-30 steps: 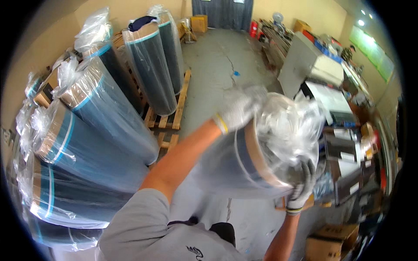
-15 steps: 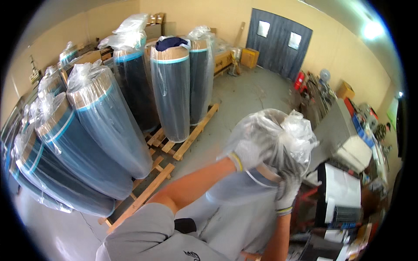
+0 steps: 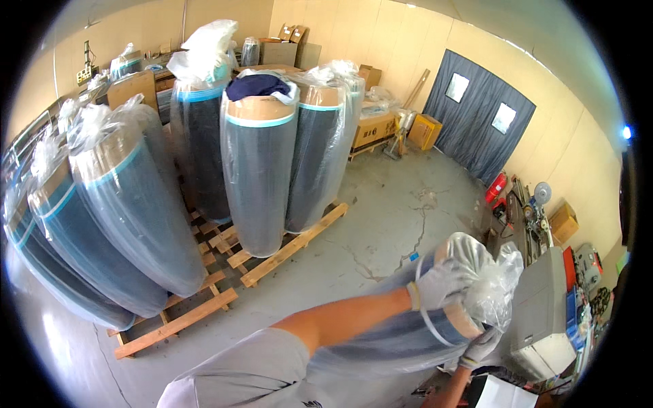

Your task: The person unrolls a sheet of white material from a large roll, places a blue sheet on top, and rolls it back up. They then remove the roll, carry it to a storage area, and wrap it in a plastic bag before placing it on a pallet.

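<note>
While the person stands on the grey concrete floor (image 3: 381, 224), both gloved hands are clamped onto one plastic-wrapped roll (image 3: 408, 333) of dark material, carried tilted across the body, well to the door side of the wooden pallet (image 3: 292, 248). The left hand (image 3: 439, 285), in a pale work glove, lies over the upper side of the roll near its end, fingers curled down onto the film. The right hand (image 3: 481, 347), gloved the same way, cups the roll from underneath at the same end, fingers bent up against the brown cardboard core. Bunched clear plastic (image 3: 496, 292) puffs out past both hands at the roll's tip. The bare left forearm runs along the roll from the grey sleeve (image 3: 252, 367).

On the pallet stand several more rolls upright (image 3: 258, 170), each dark, bagged in clear film with a pale blue band near the top; one has dark cloth (image 3: 257, 86) stuffed in its open end. Beside that pallet, farther from the door, other wrapped rolls (image 3: 129, 217) lean on a second pallet (image 3: 170, 319). Beyond the first pallet are cardboard boxes (image 3: 373, 129) against the yellow wall, and a blue-grey double door (image 3: 479, 129). A grey machine (image 3: 544, 306) sits just past the carried roll.
</note>
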The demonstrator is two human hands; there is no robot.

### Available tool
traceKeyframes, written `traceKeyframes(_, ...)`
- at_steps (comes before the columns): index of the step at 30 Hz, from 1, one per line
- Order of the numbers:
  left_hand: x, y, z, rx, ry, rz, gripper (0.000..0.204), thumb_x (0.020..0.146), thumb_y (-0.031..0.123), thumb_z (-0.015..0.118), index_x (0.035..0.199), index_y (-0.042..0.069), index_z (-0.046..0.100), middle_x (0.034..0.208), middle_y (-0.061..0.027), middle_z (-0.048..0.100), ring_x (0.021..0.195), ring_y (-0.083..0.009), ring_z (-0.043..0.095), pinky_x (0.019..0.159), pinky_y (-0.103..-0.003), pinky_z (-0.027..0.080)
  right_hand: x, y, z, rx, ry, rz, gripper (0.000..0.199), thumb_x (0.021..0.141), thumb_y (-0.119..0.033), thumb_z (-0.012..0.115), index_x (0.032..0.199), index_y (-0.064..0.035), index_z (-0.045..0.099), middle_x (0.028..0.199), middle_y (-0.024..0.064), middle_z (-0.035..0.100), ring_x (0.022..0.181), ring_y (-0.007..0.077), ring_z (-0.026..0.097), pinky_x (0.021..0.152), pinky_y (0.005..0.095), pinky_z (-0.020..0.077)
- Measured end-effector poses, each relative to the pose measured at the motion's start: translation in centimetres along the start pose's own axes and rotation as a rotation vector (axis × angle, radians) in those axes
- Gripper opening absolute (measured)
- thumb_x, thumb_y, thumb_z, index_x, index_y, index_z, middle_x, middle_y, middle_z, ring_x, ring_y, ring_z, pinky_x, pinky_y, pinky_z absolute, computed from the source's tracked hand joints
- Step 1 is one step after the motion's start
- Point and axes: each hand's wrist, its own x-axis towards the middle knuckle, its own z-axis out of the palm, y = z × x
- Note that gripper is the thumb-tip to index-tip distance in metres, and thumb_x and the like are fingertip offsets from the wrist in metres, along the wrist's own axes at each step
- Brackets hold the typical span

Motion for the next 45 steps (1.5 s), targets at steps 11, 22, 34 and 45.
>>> traceKeyframes(11, 11.7, -15.1, 9.3, 0.171, -0.280, 0.064, 0.035, 0.084, 0.024, 0.058, 0.117, 0.015, 0.063, 0.130, -0.0126, 0.056, 0.125, -0.0317, 0.050, 0.107, -0.048, 0.037, 13.9, 7.0, 13.5, 0.454, -0.368, 0.000, 0.050, 0.101, -0.035, 0.036, 0.114, 0.0071, 0.059, 0.122, 0.0175, 0.057, 0.119, 0.0307, 0.050, 0.106, 0.0433, 0.0356)
traceKeyframes(22, 21.6, -29.9, 20.0, 0.199, -0.318, -0.129, 0.046, 0.084, 0.034, 0.062, 0.126, 0.017, 0.059, 0.140, -0.0103, 0.049, 0.128, -0.0378, 0.045, 0.112, -0.053, 0.029, 29.7, 15.9, 31.2, 0.226, -0.461, -0.284, 0.031, 0.096, -0.022, 0.046, 0.104, 0.0049, 0.061, 0.114, 0.0217, 0.058, 0.112, 0.0367, 0.054, 0.099, 0.0449, 0.0411)
traceKeyframes(34, 33.5, -51.2, 30.7, 0.148, -0.379, 0.151, 0.021, 0.079, 0.030, 0.066, 0.091, 0.013, 0.069, 0.105, -0.0061, 0.063, 0.115, -0.0253, 0.054, 0.102, -0.044, 0.038, 38.5, 28.7, 47.3, 0.222, -0.366, -0.420, 0.056, 0.097, -0.041, 0.036, 0.109, 0.0064, 0.063, 0.117, 0.0241, 0.059, 0.114, 0.0441, 0.053, 0.102, 0.0558, 0.0370)
traceKeyframes(45, 45.5, -71.4, 40.6, 0.140, -0.628, -0.184, 0.025, 0.081, 0.032, 0.063, 0.092, 0.010, 0.066, 0.098, -0.0102, 0.065, 0.092, -0.0318, 0.062, 0.090, -0.043, 0.046, 51.5, 26.1, 67.0, 0.528, -0.620, -0.503, 0.049, 0.096, -0.035, 0.043, 0.123, 0.0043, 0.054, 0.127, 0.0251, 0.053, 0.117, 0.0445, 0.051, 0.102, 0.0542, 0.0373)
